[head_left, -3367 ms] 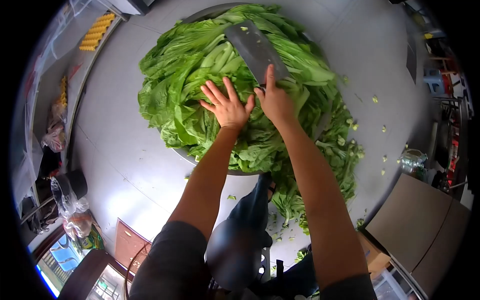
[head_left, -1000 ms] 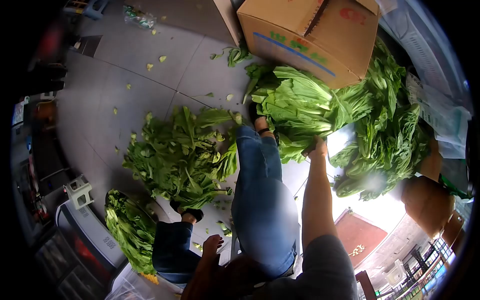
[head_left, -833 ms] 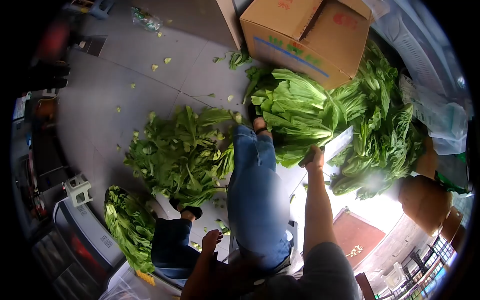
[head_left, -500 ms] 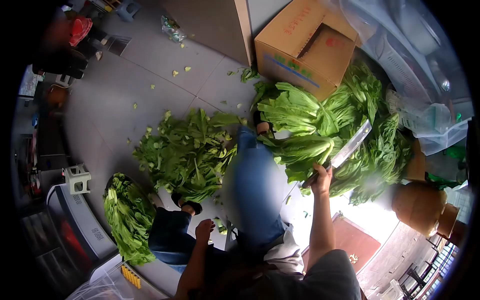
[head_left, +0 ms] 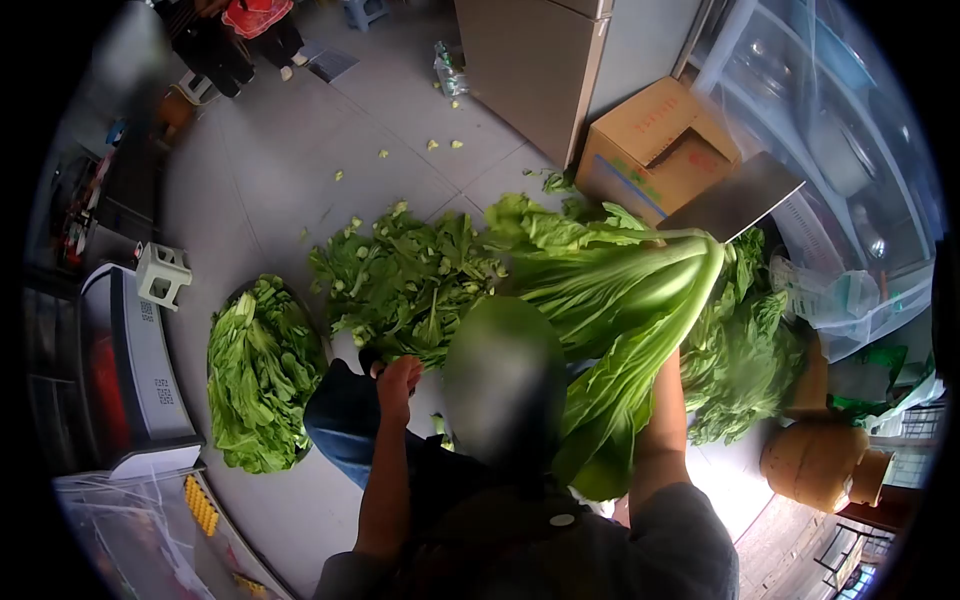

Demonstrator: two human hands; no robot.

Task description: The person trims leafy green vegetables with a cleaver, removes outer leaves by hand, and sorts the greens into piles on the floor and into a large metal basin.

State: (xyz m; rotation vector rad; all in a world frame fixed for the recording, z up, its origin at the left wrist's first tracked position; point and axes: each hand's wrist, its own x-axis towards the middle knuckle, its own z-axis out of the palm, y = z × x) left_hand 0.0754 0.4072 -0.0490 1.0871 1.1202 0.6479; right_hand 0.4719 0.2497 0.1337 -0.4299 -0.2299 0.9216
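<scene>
Left hand (head_left: 398, 388) hangs loosely curled, seemingly empty, while a head of leafy greens (head_left: 630, 290), now lifted off the floor (head_left: 280, 170), hides the right hand, whose grip I cannot tell, near the cleaver (head_left: 735, 200), seemingly singled out for handling beyond the right-hand pile (head_left: 745, 360).
</scene>
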